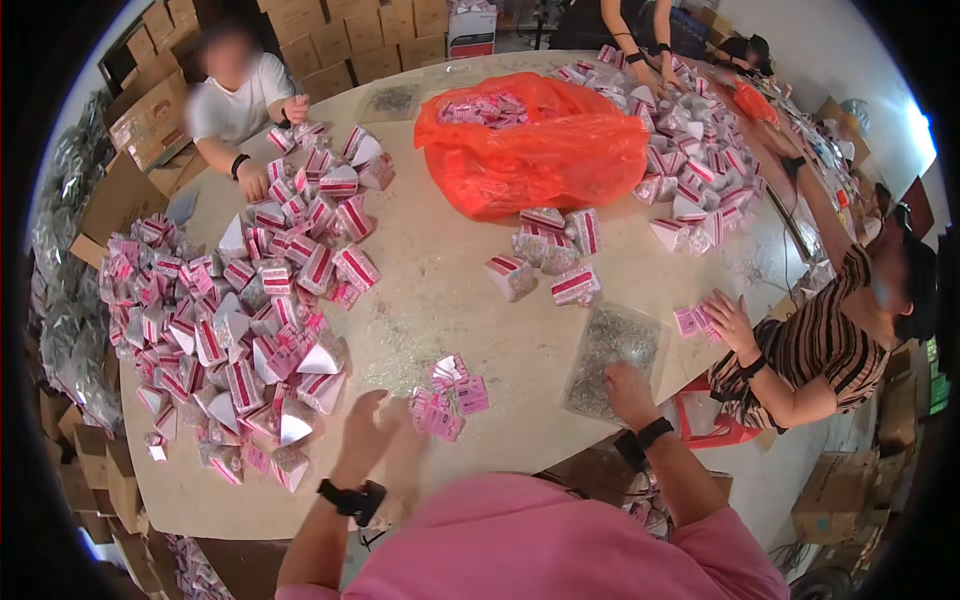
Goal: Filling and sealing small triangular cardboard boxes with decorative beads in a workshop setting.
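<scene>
Pink cloth of the person's shirt (560,545) fills the bottom edge, and both forearms rise from it onto a pale round table (440,300). Each wrist wears a black band. Their left hand (372,425) hangs just over the tabletop with its fingers loosely spread, holding nothing, right beside a small heap of pink printed cards (447,397) that lies near the table's front edge. Their right hand (628,388) rests on the near end of a clear flat bag of tiny silvery pieces (612,358); the fingers look laid flat on the plastic, though I cannot tell how far apart they are.

To the left a broad pile of pink and white pyramid-shaped packets (240,320) covers much of the table. A few more of these packets (548,255) sit in the middle, just below a big orange plastic bag (540,150) with packets showing in its open mouth. Another pile of packets (695,165) spreads along the far right.

Other people work around the table: one in a white shirt (238,100) at the far left, one in a striped top (815,345) on the right with a hand on some pink cards, and another at the far side. Cardboard boxes (360,40) are stacked behind.
</scene>
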A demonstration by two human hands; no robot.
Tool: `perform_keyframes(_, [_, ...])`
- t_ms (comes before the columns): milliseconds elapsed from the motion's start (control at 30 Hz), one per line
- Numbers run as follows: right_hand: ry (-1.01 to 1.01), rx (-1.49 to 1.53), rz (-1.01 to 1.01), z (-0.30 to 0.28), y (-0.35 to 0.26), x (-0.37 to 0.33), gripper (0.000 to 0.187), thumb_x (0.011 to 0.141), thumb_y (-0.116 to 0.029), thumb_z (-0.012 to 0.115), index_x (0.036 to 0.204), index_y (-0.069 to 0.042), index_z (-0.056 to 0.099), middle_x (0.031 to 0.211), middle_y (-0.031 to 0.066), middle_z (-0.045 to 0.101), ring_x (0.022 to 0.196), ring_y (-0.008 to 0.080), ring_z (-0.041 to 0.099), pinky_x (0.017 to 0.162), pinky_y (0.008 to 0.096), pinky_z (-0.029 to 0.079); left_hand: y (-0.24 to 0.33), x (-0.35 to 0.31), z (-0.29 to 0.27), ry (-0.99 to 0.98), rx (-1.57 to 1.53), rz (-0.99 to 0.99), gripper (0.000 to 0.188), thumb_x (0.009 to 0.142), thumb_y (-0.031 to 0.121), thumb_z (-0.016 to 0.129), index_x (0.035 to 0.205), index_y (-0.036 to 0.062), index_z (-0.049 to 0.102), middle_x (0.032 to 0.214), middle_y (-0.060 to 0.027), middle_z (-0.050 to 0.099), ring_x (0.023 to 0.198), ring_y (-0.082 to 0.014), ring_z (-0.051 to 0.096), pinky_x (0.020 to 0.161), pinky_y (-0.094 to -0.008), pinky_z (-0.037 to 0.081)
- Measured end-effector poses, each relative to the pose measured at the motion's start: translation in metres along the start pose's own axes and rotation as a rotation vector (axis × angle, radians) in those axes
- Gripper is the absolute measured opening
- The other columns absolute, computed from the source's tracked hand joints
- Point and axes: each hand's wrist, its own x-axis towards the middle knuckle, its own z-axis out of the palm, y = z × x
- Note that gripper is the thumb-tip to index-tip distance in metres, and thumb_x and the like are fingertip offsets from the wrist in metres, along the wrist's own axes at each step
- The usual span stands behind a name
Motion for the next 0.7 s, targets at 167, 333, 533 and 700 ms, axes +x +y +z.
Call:
perform_keyframes(167, [-0.001, -0.014, 0.003, 0.001, -0.015, -0.003, 0.009, 0.074, -0.009, 0.061, 0.082, -0.005, 0.060, 0.085, 0.0172, 0.056, 0.086, 0.0374, 0.054, 0.074, 0.0459, 0.045, 0.062, -0.001, 0.044, -0.001, 0.279, 0.228, 0.062, 0.066, 0.012, 0.073, 0.121, 0.0007, 0.047, 0.121, -0.0204, 0.048, 0.110, -0.0383, 0.046, 0.094, -0.0456, 0.039])
perform_keyframes(333, [0.083, 0.078, -0.039, 0.006, -0.009, -0.004, 0.009, 0.077, -0.012, 0.058, 0.078, -0.005, 0.063, 0.084, 0.0172, 0.056, 0.085, 0.0364, 0.054, 0.073, 0.0456, 0.045, 0.040, 0.007, 0.064, -0.067, 0.298, 0.230, 0.061, 0.066, 0.017, 0.071, 0.119, 0.0009, 0.046, 0.120, -0.0212, 0.045, 0.112, -0.0404, 0.042, 0.097, -0.0462, 0.037])
perform_keyframes(533, [0.120, 0.142, -0.020, -0.007, -0.004, -0.001, 0.015, 0.081, -0.013, 0.052, 0.073, -0.004, 0.061, 0.079, 0.0179, 0.056, 0.082, 0.0374, 0.055, 0.073, 0.0454, 0.045, 0.045, 0.012, 0.069, -0.074, 0.266, 0.189, 0.063, 0.065, 0.020, 0.068, 0.121, 0.0034, 0.044, 0.126, -0.0191, 0.042, 0.118, -0.0397, 0.038, 0.097, -0.0509, 0.034])
perform_keyframes(700, [0.216, 0.239, 0.079, -0.026, -0.020, -0.001, 0.009, 0.079, -0.008, 0.054, 0.077, -0.003, 0.061, 0.079, 0.0165, 0.057, 0.080, 0.0374, 0.055, 0.070, 0.0443, 0.045, 0.055, 0.009, 0.063, -0.068, 0.350, 0.143, 0.064, 0.069, 0.025, 0.065, 0.125, 0.0027, 0.043, 0.130, -0.0204, 0.040, 0.124, -0.0411, 0.034, 0.100, -0.0561, 0.028])
